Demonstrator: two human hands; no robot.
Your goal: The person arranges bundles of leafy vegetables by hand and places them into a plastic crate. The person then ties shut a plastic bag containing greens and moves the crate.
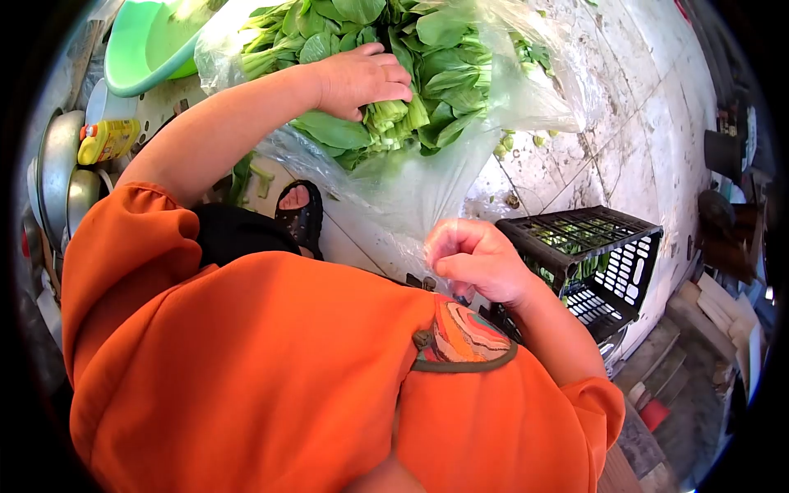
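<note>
Head cam: left hand [367,83] lies over the leafy greens [452,78], which sit on or in a clear plastic bag [427,193], probably steadying them; can't tell if it's gripping. Right hand [474,260] seems pinched on the bag's edge, likely keeping it taut, beside a black crate [549,249].

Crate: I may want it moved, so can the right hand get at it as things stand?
Probably yes: the right hand is close beside the crate with nothing visible between them, though its fingers seem to pinch the bag.
</note>
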